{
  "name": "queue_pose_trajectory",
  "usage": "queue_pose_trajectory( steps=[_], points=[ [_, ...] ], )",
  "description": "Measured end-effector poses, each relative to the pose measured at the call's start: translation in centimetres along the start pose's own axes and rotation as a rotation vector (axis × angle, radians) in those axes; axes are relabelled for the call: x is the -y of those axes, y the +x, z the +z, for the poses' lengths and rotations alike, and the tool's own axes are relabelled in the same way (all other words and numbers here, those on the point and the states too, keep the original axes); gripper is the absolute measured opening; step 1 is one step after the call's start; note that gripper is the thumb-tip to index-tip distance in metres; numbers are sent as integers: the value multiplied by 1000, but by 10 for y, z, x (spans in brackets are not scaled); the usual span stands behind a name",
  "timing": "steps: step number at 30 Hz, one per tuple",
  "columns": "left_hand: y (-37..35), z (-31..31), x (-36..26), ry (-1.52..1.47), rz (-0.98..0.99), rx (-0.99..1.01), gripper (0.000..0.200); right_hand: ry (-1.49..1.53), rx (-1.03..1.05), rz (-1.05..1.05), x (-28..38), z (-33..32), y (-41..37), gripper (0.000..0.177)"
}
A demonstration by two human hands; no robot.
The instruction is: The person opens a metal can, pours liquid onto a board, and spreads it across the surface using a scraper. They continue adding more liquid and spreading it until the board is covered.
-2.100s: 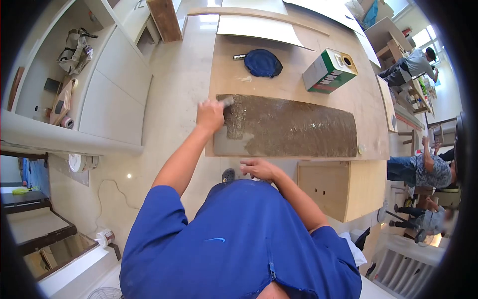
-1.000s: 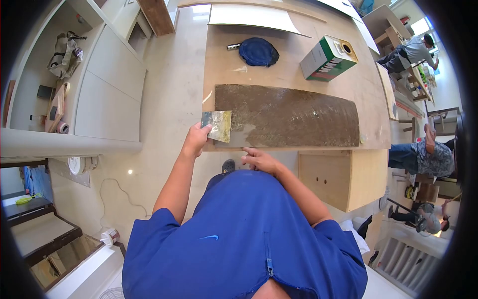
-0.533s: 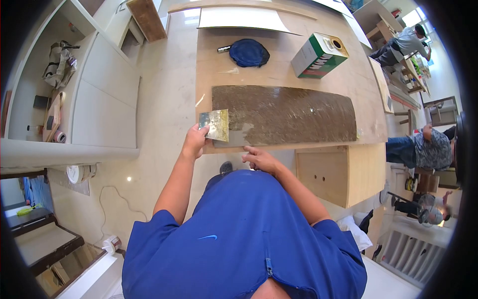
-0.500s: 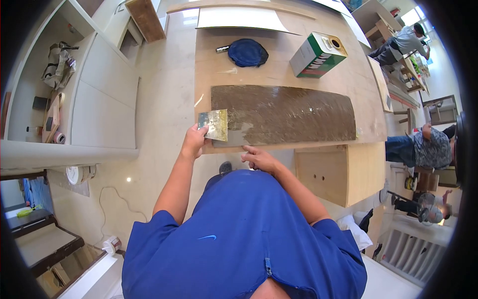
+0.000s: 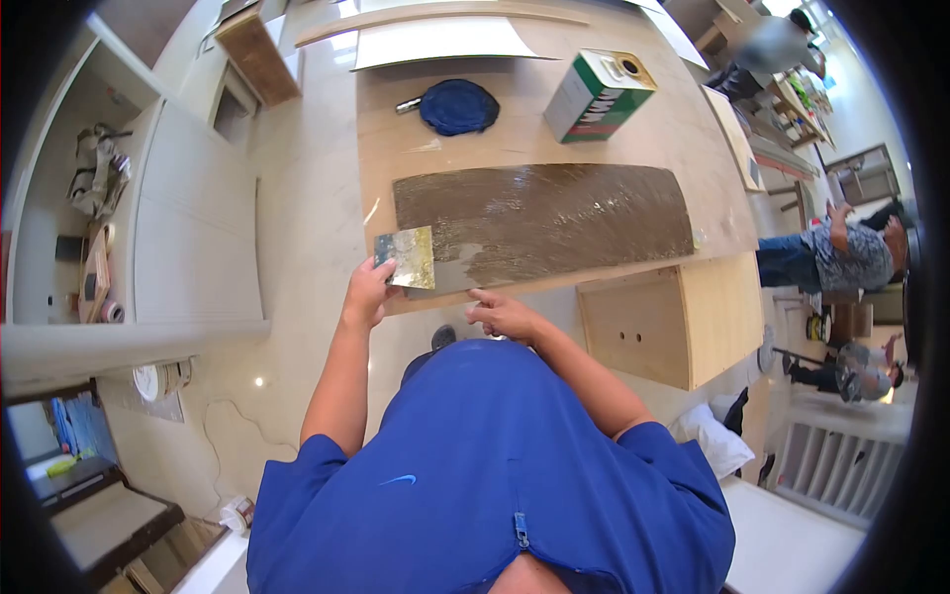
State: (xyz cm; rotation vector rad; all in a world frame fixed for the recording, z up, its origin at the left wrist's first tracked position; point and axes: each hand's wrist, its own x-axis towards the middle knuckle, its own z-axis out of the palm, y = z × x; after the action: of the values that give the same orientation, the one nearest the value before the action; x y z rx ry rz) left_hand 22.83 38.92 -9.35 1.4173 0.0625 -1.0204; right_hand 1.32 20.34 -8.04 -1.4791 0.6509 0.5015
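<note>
A flat, square glue spreader (image 5: 410, 257), smeared yellowish, is pinched at its near left edge by my left hand (image 5: 368, 292). It overlaps the left end of a dark brown panel (image 5: 554, 213), which has a wet-looking, streaked coating. A smoother grey patch shows at the panel's near left corner. By the panel's front edge is my right hand (image 5: 503, 315), index finger stretched out and the other fingers loosely bent, holding nothing. Under the panel lies a light wooden board (image 5: 376, 163) serving as the worktop.
Behind the panel are a green and white metal can (image 5: 600, 97) and a round blue cloth-like item (image 5: 458, 107). A wooden box (image 5: 683, 322) stands under the worktop's right side. A white cabinet (image 5: 193, 208) is at left. Two other people (image 5: 777, 45) (image 5: 851, 243) are at right.
The whole view has shifted and turned slightly, so the worktop sits further left. My left hand keeps the spreader at the panel's left end; the right hand stays by the front edge.
</note>
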Motion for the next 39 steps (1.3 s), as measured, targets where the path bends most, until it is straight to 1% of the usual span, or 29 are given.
queue_pose_trajectory(
  steps=[7,10,11,13,16,19,22,24,25,26,27,28,29,31,33,35,36,39],
  points=[
    [3,-2,2,-23,1,112,23,-22,-29,-2,5,1,-10,84],
    [2,-10,5,-18,4,104,25,53,-30,-12,-10,4,1,83],
    [6,-10,8,-11,2,114,25,36,-20,-27,-12,3,1,83],
    [6,-13,11,-77,8,189,27,3,-15,-52,-9,2,-3,83],
    [2,-10,11,-98,8,177,27,103,-3,-25,-17,3,-5,77],
    [-1,-10,9,-110,19,175,25,134,23,10,-23,-15,-24,69],
    [0,-11,10,-99,17,186,26,222,-104,10,-40,-67,-57,53],
    [-1,-12,11,-93,12,161,26,261,-391,-66,-31,-115,-99,40],
    [-2,-11,10,-91,11,147,27,315,-528,-68,-45,-147,-106,40],
    [-5,-10,9,-99,13,150,27,345,-711,-53,-53,-180,-113,31],
    [-7,-8,7,-108,15,152,27,409,-881,-4,-55,-213,-123,31],
    [-8,-7,7,-117,16,150,27,415,-1033,-31,-57,-240,-135,38],
    [-7,-8,9,-125,25,162,28,407,-1138,-84,-75,-278,-138,50],
    [-6,-11,14,-146,46,169,28,345,-1305,-44,-103,-345,-136,63],
    [-12,-8,15,-168,40,125,28,254,-1306,93,-117,-400,-138,86],
    [-19,-6,12,-173,49,81,28,97,-1417,98,-128,-439,-125,93],
    [-21,-4,12,-170,54,68,28,20,-1479,99,-123,-449,-118,97],
    [-22,3,16,-170,61,28,28,-46,-1342,136,-119,-472,-107,102]
  ],
)
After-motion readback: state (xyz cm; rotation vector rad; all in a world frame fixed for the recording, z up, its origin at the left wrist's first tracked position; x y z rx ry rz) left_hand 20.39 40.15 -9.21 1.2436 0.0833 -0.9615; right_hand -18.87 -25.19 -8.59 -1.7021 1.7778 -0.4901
